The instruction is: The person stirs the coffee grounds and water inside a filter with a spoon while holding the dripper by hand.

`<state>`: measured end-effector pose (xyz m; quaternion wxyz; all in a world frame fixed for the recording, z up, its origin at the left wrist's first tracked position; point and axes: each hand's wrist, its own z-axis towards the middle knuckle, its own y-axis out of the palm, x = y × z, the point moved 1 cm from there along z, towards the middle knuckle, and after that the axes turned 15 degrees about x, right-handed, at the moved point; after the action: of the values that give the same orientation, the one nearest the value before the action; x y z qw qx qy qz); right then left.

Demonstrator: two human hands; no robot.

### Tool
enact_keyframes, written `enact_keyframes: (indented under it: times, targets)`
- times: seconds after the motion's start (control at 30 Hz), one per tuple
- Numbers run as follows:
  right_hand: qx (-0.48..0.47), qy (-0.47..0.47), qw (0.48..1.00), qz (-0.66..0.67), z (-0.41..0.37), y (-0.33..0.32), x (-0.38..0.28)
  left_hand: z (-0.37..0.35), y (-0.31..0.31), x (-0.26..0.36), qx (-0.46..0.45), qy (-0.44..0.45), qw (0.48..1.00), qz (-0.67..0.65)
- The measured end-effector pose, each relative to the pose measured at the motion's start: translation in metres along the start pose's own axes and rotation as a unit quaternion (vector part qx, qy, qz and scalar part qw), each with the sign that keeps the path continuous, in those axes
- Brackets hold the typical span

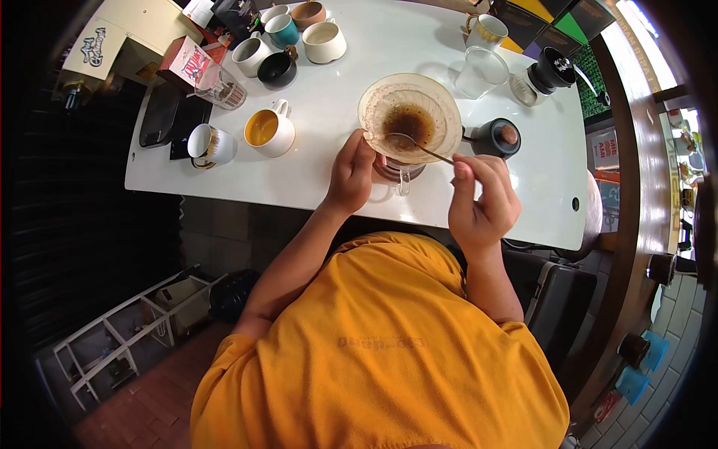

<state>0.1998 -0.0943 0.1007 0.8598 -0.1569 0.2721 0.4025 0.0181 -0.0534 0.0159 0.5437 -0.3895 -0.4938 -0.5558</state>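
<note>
A wide cone-shaped coffee filter [443, 96] stands over a glass coffee server [404, 182] near the table's front edge. Dark wet coffee grounds [409, 122] lie in its bottom, and its walls are stained. My left hand [351, 178] is closed, with thumb and fingers pinching the filter's near left rim. Between the fingers of my right hand [485, 198] is the thin handle of a metal spoon [436, 155], whose bowl reaches into the filter. Part of the server is hidden under the filter. To the right, beside the filter, sits a small black pot with a brown knob [499, 139].
On the white table [321, 165], a white mug [271, 132] and a patterned cup [212, 145] stand left. Several cups [324, 42] stand behind. A clear glass [482, 72], a gold-patterned mug [486, 33] and a hand coffee grinder [550, 71] stand at back right.
</note>
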Motion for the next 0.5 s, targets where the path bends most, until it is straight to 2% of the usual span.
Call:
enact_keyframes:
  times: [0.07, 0.3, 0.5]
  targets:
    - [-0.040, -0.038, 0.998, -0.019, 0.001, 0.004, 0.004, 0.000, 0.000, 0.002, 0.000, -0.006, 1.000, 0.005]
    - [-0.033, -0.013, 0.999, -0.007, 0.022, -0.004, 0.004, 0.000, 0.000, 0.001, -0.006, -0.012, 1.000, -0.001]
    - [-0.066, -0.057, 0.996, -0.022, 0.016, 0.006, 0.012, 0.000, 0.001, -0.001, 0.007, -0.008, 1.000, -0.005]
